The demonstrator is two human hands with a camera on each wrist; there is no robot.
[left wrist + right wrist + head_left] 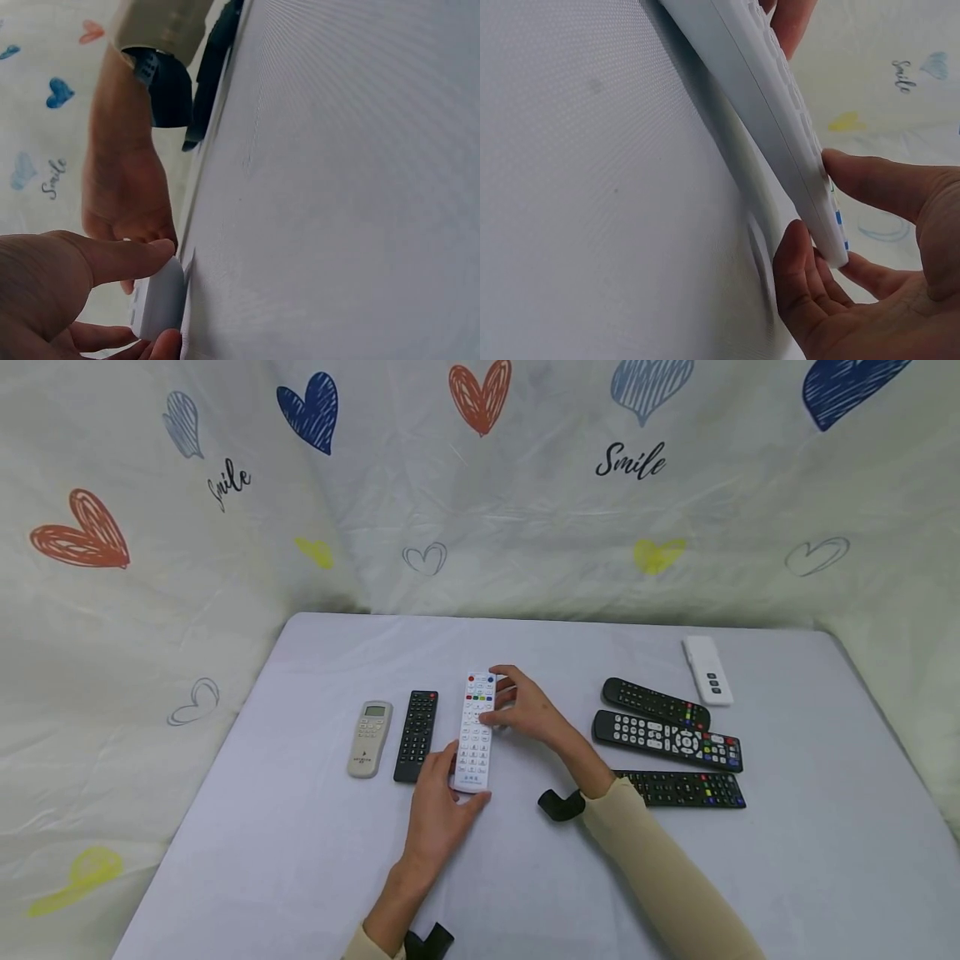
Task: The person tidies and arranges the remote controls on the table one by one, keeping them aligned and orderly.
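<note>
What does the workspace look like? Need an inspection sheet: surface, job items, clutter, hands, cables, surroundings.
Surface: table under a white cloth.
Job's things: white button remote, coloured keys at its far end.
Clutter: grey remote and black remote to its left; to its right, three more black remotes, the nearest partly behind the right sleeve, and a slim white remote.
Hands: left hand holds the button remote's near end; right hand holds its far end.
Cables: nothing seen.
Surroundings: pale backdrop with printed hearts and "Smile" lettering.
</note>
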